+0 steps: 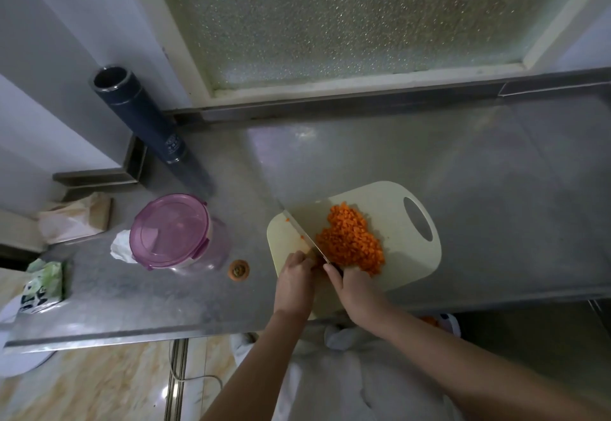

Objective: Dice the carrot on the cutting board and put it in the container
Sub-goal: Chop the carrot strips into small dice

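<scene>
Head view: the diced carrot (350, 242) is heaped on the cutting board (396, 209), centre-right of frame. The right hand (355, 291) wraps the knife (304, 234) handle, blade along the pile's left edge. The left hand (294, 280) curls its fingers at the blade's heel; whether they hold anything, I can't tell. The lidded purple container (170, 230) sits left, apart from the board.

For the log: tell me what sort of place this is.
Likely a kitchen: a steel counter, a board with diced carrot, and a knife in the right hand.
</scene>
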Tool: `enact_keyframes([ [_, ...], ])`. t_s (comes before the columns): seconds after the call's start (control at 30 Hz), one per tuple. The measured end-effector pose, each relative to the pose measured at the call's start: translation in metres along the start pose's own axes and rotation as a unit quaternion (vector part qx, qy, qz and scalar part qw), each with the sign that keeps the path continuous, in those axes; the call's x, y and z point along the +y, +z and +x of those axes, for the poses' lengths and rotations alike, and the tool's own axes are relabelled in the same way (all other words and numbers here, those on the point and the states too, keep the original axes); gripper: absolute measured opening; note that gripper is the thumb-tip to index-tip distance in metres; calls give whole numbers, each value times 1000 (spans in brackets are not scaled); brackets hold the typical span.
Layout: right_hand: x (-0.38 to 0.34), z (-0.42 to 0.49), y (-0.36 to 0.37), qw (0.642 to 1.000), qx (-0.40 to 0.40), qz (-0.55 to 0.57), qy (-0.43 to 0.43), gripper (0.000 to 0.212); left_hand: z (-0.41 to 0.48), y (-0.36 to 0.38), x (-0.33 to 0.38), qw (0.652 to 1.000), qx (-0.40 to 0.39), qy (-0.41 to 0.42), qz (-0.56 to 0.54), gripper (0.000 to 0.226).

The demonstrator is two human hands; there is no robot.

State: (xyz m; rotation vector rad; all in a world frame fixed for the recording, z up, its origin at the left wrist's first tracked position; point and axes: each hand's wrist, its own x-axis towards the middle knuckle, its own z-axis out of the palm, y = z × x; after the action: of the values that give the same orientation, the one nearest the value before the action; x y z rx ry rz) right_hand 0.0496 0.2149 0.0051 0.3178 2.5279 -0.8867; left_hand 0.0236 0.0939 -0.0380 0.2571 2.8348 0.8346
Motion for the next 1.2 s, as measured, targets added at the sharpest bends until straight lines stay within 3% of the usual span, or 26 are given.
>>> enact_keyframes([
  [0.33, 12, 5, -22, 995, 1, 102, 15, 53, 3, 2, 3, 999, 12, -24, -22, 13],
  [0.53, 14, 0, -25, 995, 10, 100, -10, 56, 6, -3, 5, 998, 1, -16, -59, 39],
  [0.67, 16, -7, -26, 994, 11, 111, -21, 56, 2, -6, -1, 999, 17, -9, -47, 36],
  [1.0, 17, -18, -17, 998, -15, 60, 20, 57, 2, -3, 2, 999, 11, -35, -30, 22],
  [1.2, 13, -17, -2, 999, -13, 2, 40, 54, 6, -1, 2, 999, -11, -31, -14, 25],
])
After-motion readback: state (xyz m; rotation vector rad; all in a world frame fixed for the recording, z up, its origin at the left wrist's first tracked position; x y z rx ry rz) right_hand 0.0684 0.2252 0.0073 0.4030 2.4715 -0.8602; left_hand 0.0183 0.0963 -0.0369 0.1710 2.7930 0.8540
